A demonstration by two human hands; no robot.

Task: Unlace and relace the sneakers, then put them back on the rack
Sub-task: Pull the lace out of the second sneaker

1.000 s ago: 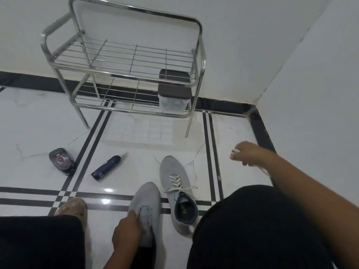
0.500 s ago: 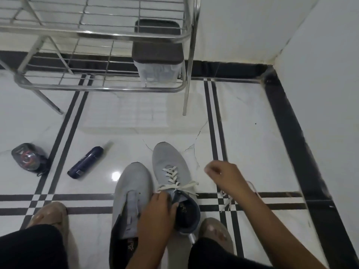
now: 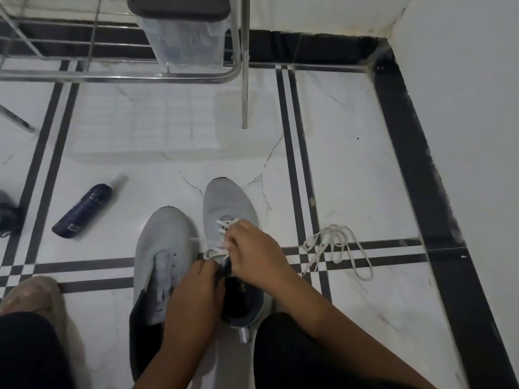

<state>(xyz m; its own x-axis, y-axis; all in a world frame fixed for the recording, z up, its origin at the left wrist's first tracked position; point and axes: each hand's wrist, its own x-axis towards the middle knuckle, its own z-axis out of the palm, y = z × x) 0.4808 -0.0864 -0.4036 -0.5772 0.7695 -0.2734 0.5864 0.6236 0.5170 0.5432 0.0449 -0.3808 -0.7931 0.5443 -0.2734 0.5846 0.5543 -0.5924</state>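
Note:
Two grey sneakers stand side by side on the white tiled floor, toes pointing away from me. The left sneaker (image 3: 164, 248) has bare eyelets and no lace. The right sneaker (image 3: 227, 203) still carries a white lace. My right hand (image 3: 254, 252) pinches that lace over the eyelets. My left hand (image 3: 196, 293) grips the right sneaker at its tongue and collar. A loose white lace (image 3: 337, 245) lies in loops on the floor to the right of the shoes. The metal rack (image 3: 168, 77) stands beyond them.
A lidded clear container (image 3: 185, 37) sits on the rack's lower shelf. A dark blue spray bottle (image 3: 82, 210) lies on the floor at the left, a dark object at the far left edge. My knees fill the bottom corners. A wall (image 3: 463, 108) closes the right side.
My right hand dropped the pulled-out lace on the floor at the right and came back to the laced sneaker. My left hand shifted from the unlaced sneaker to the laced one. The view tilted down.

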